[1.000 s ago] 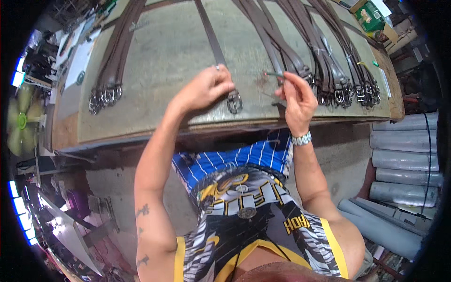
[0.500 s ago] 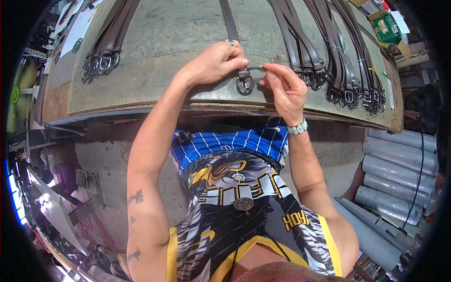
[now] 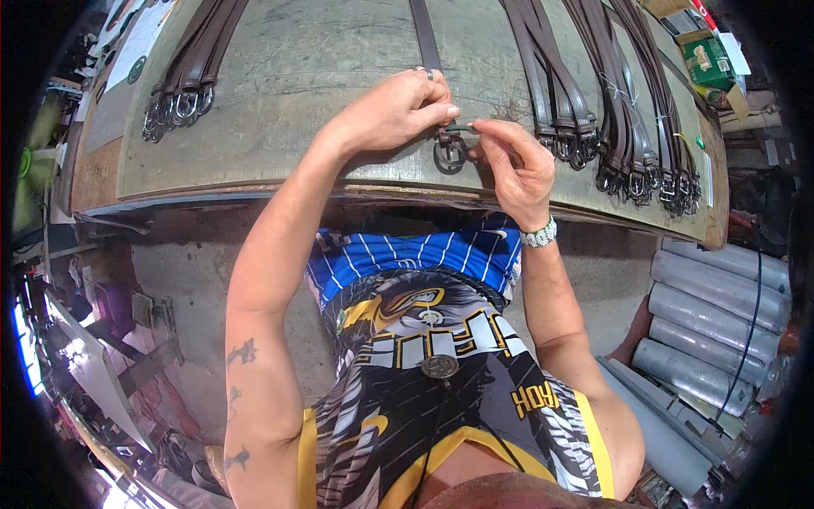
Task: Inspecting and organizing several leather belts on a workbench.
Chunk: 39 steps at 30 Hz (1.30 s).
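Note:
A dark brown belt (image 3: 426, 38) runs away from me across the table, with its metal buckle (image 3: 448, 156) near the front edge. My left hand (image 3: 392, 109) is closed on the belt just behind the buckle, thumb pressed on top. A thin green strip (image 3: 459, 128) lies crosswise at the buckle end, beside that thumb. Its right end sits between the thumb and forefinger of my right hand (image 3: 519, 163), which is closed in a pinch. My fingers hide part of the belt and the strip's left end.
Bundled brown belts (image 3: 188, 81) lie at the left of the worn table (image 3: 297, 76). Several more bundles (image 3: 564, 110) lie to the right, some tied with string. A green box (image 3: 708, 64) stands at the far right. Silver rolls (image 3: 708, 322) are stacked on the floor at right.
The view has shifted slightly, so the table and belts appear a little displaced. Both hands keep their grip, and the green strip shows at a slightly different angle.

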Available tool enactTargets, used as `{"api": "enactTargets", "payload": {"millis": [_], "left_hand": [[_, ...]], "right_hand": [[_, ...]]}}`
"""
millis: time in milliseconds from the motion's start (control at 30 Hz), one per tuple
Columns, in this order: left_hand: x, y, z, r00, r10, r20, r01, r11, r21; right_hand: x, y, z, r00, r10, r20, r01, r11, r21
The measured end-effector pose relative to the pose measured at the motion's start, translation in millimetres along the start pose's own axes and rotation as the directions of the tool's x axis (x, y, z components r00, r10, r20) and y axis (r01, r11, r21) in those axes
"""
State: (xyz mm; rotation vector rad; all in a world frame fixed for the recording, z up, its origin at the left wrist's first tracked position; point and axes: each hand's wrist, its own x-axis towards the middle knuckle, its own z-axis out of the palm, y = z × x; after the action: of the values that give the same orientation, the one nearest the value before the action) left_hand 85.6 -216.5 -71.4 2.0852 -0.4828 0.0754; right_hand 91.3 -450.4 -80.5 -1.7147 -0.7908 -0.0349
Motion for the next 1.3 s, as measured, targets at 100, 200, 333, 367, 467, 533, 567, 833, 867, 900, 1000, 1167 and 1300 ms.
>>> {"api": "enactTargets", "payload": {"millis": [100, 200, 333, 367, 467, 533, 567, 833, 867, 900, 1000, 1167, 1300], "left_hand": [[0.0, -0.8, 1.3, 1.0, 0.01, -0.004, -0.01, 1.0, -0.017], [0.0, -3.7, 2.0, 1.0, 0.027, -0.005, -0.027, 0.999, -0.018], [-0.1, -3.7, 2.1, 1.0, 0.03, -0.009, -0.03, 0.999, 0.019], [0.1, -4.1, 2.1, 1.0, 0.03, -0.01, -0.029, 0.999, 0.018], [-0.5, -5.6, 1.9, 1.0, 0.029, -0.003, -0.029, 1.0, 0.011], [-0.5, -4.3, 1.3, 1.0, 0.02, -0.015, -0.02, 1.0, 0.023], [-0.2, -4.1, 1.2, 1.0, 0.02, -0.016, -0.02, 0.999, 0.025], [2.3, -9.4, 0.1, 0.997, 0.019, -0.069, -0.037, 0.962, -0.269], [1.0, -9.3, -3.0, 0.998, 0.025, -0.063, -0.041, 0.963, -0.265], [2.3, -0.6, -6.7, 0.984, -0.156, -0.084, 0.124, 0.945, -0.301], [14.0, 6.7, -9.5, 0.95, -0.261, -0.17, 0.219, 0.948, -0.231], [63.9, 19.2, 8.3, 0.997, -0.028, -0.075, 0.037, 0.992, 0.121], [95.5, 7.1, 15.1, 0.995, 0.017, 0.098, -0.035, 0.981, 0.189]], "right_hand": [[0.7, -1.8, 0.7, 1.0, -0.016, -0.019, 0.016, 1.0, -0.014], [1.1, -4.0, 0.4, 1.0, -0.022, -0.01, 0.022, 1.0, -0.022], [0.6, -0.3, 1.1, 1.0, -0.027, -0.013, 0.027, 1.0, -0.013], [0.9, -0.2, 1.1, 1.0, -0.027, -0.011, 0.027, 1.0, -0.013], [1.2, 0.3, 1.9, 1.0, -0.013, -0.002, 0.013, 1.0, -0.02], [1.9, 0.5, 1.6, 0.999, -0.039, 0.0, 0.039, 0.998, -0.04], [2.1, -0.1, 1.2, 0.999, -0.041, 0.0, 0.041, 0.998, -0.039], [-7.0, -0.2, -17.5, 0.969, 0.114, -0.218, -0.056, 0.965, 0.255], [-8.2, 2.3, -25.7, 0.952, 0.083, -0.294, -0.012, 0.972, 0.235], [-11.8, 7.5, -38.5, 0.932, 0.066, -0.356, 0.009, 0.978, 0.206], [-17.6, 16.6, -74.3, 0.873, 0.074, -0.481, -0.011, 0.991, 0.132], [-24.2, 41.7, -113.2, 0.75, 0.12, -0.65, 0.1, 0.951, 0.291], [-32.0, 49.3, -114.9, 0.764, 0.085, -0.64, 0.148, 0.942, 0.301]]}}
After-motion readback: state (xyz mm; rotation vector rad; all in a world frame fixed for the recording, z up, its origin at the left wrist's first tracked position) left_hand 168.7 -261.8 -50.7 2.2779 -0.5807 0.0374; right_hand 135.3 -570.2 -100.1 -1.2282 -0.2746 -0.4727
